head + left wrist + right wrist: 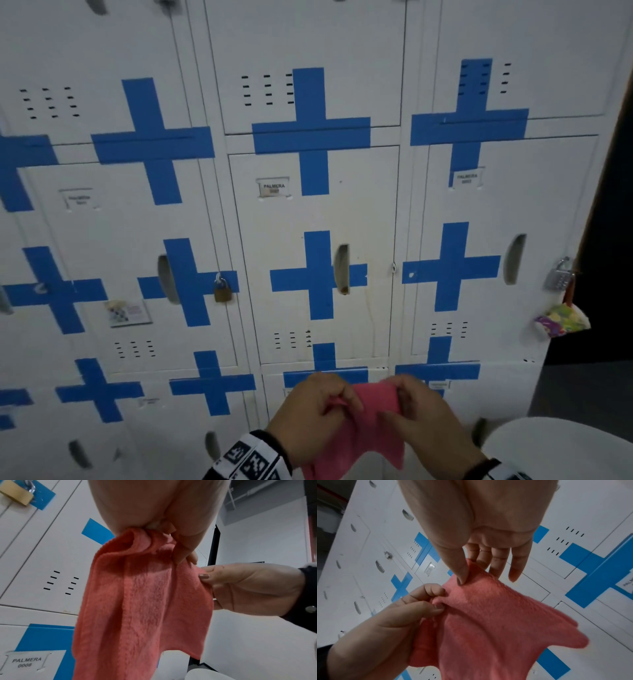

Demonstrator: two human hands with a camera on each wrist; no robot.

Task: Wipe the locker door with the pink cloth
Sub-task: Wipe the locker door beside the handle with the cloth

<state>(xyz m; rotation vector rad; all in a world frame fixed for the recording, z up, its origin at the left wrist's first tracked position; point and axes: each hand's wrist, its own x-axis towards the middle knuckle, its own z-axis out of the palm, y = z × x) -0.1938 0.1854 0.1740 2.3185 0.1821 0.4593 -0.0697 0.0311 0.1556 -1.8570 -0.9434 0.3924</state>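
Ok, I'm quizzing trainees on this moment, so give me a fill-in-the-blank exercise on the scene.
1. Both hands hold a ____ cloth.
2. The crosses taped on the lockers are ____.
3. The brass padlock hangs on a locker to the person's ____.
4. The right hand pinches the cloth's edge with its ____ and a finger.

Missing words: pink; blue; left; thumb

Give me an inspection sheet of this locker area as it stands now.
Surface: white locker doors crossed with blue tape; stains near the middle door's handle slot.
Job's things: pink cloth held in front of the lockers, hanging loose, not on a door.
Clutter: brass padlock, combination padlock, colourful item hanging at right.
Grippers: left hand bunches one top corner; right hand pinches the other.
Cables: nothing seen.
Surroundings: name labels reading PALMERA; a white rounded object at lower right.
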